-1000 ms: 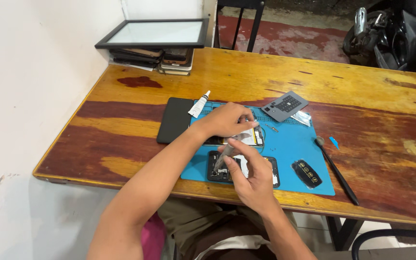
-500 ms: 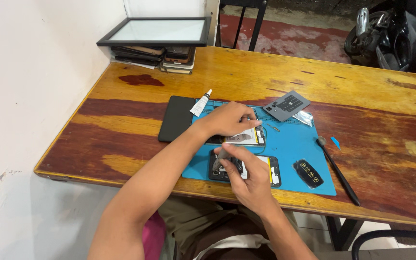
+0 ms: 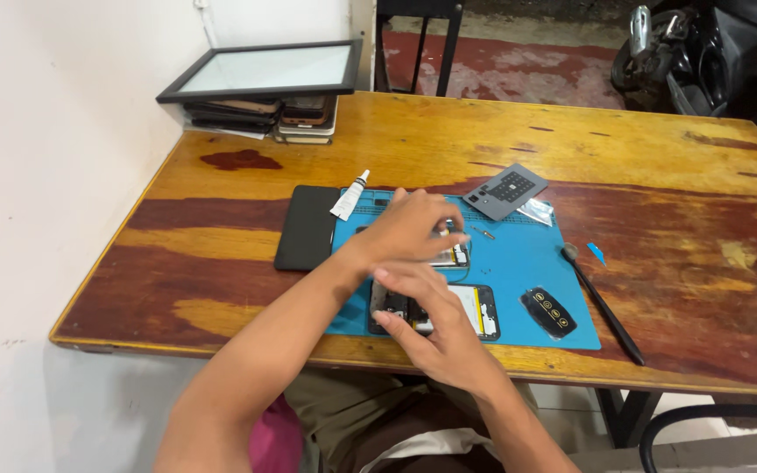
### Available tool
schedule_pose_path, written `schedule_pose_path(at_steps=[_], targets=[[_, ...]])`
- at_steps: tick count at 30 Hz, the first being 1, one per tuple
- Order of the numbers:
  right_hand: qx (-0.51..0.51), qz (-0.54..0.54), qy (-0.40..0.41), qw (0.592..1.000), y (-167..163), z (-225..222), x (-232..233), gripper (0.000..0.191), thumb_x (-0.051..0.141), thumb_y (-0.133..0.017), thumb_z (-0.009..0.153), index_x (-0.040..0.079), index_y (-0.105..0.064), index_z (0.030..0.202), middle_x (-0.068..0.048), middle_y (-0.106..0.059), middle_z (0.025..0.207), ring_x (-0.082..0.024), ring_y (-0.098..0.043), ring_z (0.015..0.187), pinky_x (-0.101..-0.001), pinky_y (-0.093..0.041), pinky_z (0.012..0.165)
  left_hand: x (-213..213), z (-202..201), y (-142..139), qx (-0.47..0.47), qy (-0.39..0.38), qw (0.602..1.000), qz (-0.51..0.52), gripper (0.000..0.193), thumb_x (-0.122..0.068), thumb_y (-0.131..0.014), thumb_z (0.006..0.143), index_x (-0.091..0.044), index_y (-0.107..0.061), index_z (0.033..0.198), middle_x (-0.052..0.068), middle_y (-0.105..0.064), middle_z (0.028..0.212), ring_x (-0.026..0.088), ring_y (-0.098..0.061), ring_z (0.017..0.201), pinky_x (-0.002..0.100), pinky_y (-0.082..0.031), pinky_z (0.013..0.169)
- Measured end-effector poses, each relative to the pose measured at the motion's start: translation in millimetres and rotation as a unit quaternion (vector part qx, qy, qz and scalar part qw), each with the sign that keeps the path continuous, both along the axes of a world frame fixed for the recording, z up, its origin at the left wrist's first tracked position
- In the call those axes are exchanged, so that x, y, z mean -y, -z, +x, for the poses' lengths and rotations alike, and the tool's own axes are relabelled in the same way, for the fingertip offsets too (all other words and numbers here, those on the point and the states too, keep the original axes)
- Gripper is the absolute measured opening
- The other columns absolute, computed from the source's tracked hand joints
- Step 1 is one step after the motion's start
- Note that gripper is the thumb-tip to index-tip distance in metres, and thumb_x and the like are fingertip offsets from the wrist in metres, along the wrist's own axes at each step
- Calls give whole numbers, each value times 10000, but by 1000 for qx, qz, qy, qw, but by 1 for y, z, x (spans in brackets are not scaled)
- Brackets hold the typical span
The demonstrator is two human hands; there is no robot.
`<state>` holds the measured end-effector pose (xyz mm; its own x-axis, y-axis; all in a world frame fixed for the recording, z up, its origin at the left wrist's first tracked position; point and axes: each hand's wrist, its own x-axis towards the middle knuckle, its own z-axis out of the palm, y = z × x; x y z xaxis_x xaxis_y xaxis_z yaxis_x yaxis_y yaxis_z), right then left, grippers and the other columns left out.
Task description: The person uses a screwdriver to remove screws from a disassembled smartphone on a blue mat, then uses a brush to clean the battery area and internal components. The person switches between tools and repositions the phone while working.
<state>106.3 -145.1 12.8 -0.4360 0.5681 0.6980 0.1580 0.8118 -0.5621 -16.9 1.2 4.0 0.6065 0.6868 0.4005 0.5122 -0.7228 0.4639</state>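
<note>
Bare forearms, no sleeves showing; olive-khaki trousers; pink-magenta cloth at left hip.

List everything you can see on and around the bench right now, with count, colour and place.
wooden table: one, brown and yellow, fills the view
work mat: one, blue, near front edge
opened phone: one, black, on mat under the right hand
second opened device: one, partly hidden under the left hand
black slab: one, left of mat
glue tube: one, white, at mat's top left
grey keypad part: one, at mat's top edge
key fob: one, black, mat's right corner
pry tool: one, black, right of mat
framed screen: one, black frame, on phone stack, far left corner
left hand: over the mat
right hand: on the opened phone
</note>
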Motion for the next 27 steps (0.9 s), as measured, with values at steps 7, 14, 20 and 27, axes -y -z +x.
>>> schedule_pose_path(at_steps=[7, 14, 20, 27], targets=[[-12, 1, 15, 1000, 5, -6, 4, 523, -30, -754, 898, 93, -566, 1370, -98, -678, 1197, -270, -637, 1110, -389, -448, 1044, 11, 22, 13, 4, 86, 996, 23, 190, -419, -782, 854, -267, -824, 960, 6, -623, 1094, 251, -509, 1091, 442, -346, 969], [9, 52, 14, 999, 8, -7, 7, 576, -57, -763, 909, 132, -524, 1399, -47, -693, 1095, -236, -663, 999, -400, -438, 1018, 12, 27, 12, -15, 64, 997, -33, 207, -435, -829, 779, -258, -838, 885, -7, -645, 1056, 262, -493, 1092, 467, -314, 974], [-27, 72, 51, 996, 8, 0, 7, 624, -64, -783, 875, 135, -504, 1397, -52, -722, 1072, -215, -701, 963, -412, -452, 1000, 15, 27, 10, -24, 49, 998, -26, 185, -410, -831, 768, -249, -841, 857, 16, -620, 1132, 268, -497, 1102, 465, -310, 967], [-130, 32, 160, 978, 16, 57, 8, 661, -113, -732, 895, 88, -424, 1444, -172, -680, 1171, -266, -712, 1067, -400, -567, 996, 23, 29, 16, -23, 66, 997, 23, 153, -309, -797, 817, -163, -783, 861, 31, -610, 1140, 268, -504, 1100, 452, -305, 978]])
